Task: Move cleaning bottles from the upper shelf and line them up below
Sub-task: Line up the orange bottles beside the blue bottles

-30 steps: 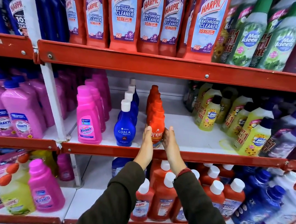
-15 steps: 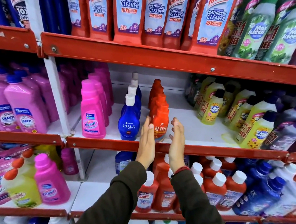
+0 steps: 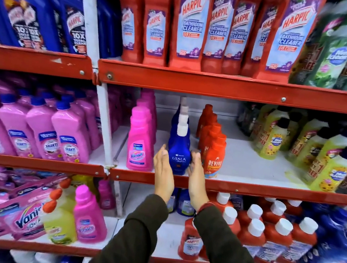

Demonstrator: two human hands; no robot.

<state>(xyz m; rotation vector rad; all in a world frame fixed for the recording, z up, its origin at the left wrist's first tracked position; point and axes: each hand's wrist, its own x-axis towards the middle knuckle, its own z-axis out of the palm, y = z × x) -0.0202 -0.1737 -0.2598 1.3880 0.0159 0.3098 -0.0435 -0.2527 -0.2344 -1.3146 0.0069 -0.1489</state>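
Note:
Red Harpic bathroom cleaner bottles fill the upper shelf. On the middle shelf three short rows run back: pink Vanish bottles, blue Ujala bottles with white caps, and orange Revive bottles. My left hand and my right hand stand flat, palms facing, on either side of the front Ujala bottle, fingertips at its sides. Neither hand wraps around it. The bottle stands upright at the shelf's front edge.
Yellow Max Kleen bottles stand at the right of the middle shelf, with bare shelf between them and the Revive row. Pink Shakti bottles sit left of the white upright post. Small red Harpic bottles crowd the lower shelf.
Both hands let go of the front orange Revive bottle, opened, and shifted left to flank the blue Ujala bottle. The camera moved closer and slightly left.

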